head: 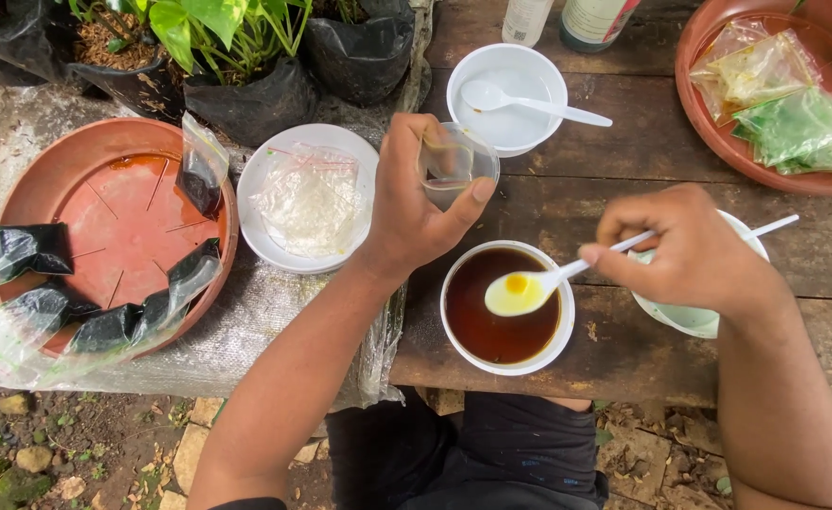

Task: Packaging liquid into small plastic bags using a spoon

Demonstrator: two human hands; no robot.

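Observation:
My left hand (pixel 408 203) grips a small clear plastic cup (pixel 456 163) and holds it tilted above the wooden table. My right hand (pixel 688 247) pinches the handle of a white plastic spoon (pixel 533 287). The spoon's bowl carries yellow-orange liquid and hovers over a white bowl (pixel 453 335) of dark brown liquid near the table's front edge. A second white bowl (pixel 693 320) with pale green contents sits partly hidden beneath my right hand.
A white bowl (pixel 506 132) with another spoon (pixel 531 101) stands behind the cup. To its left, a white plate (pixel 271 246) holds clear bags. A terracotta saucer (pixel 118 217) carries black-filled bags; another saucer (pixel 713 127) holds green and yellow packets. Potted plants (pixel 246 85) and bottles (pixel 591 21) line the back.

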